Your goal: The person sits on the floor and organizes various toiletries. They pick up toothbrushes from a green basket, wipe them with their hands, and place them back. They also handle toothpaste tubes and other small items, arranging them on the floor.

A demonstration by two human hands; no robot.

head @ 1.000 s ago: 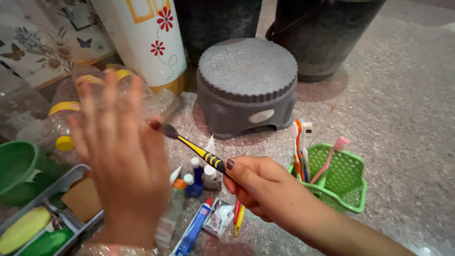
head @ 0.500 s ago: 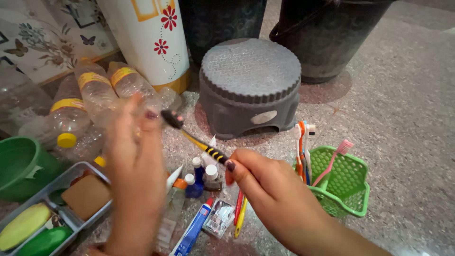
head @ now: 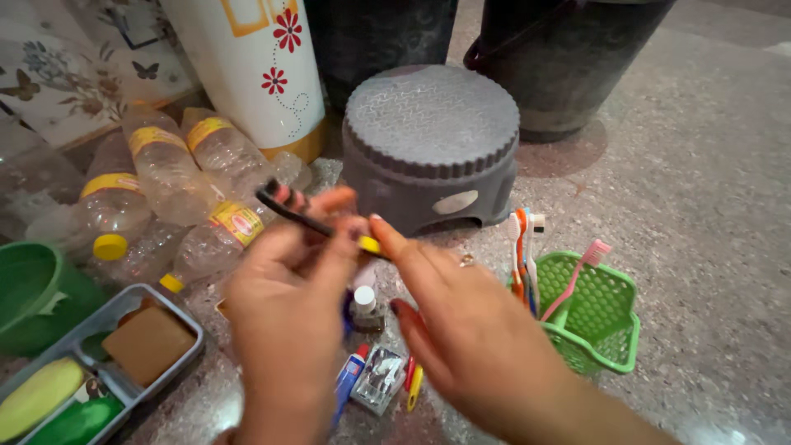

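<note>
A black and yellow toothbrush (head: pixel 284 208) is held above the floor, its bristle end pointing up and left. My left hand (head: pixel 292 305) pinches the dark neck just below the bristles. My right hand (head: pixel 461 321) grips the yellow-striped handle end. Both hands meet over a heap of small things on the floor: a blue toothpaste tube (head: pixel 350 377), a small foil packet (head: pixel 379 375) and a little bottle with a white cap (head: pixel 365 303). To the right a green mesh basket (head: pixel 606 317) holds several toothbrushes (head: pixel 521 251), one of them pink (head: pixel 577 276).
A grey round stool (head: pixel 430 140) stands just behind the hands, two dark buckets (head: pixel 560 58) and a white flowered container (head: pixel 255 66) behind it. Empty plastic bottles (head: pixel 169 177) lie at left. A green bowl (head: pixel 33 292) and a grey divided tray (head: pixel 91 371) sit at lower left.
My left hand has come in from the left and closed on the brush's neck. My right hand has risen and slid nearer, so both hands now hold the toothbrush.
</note>
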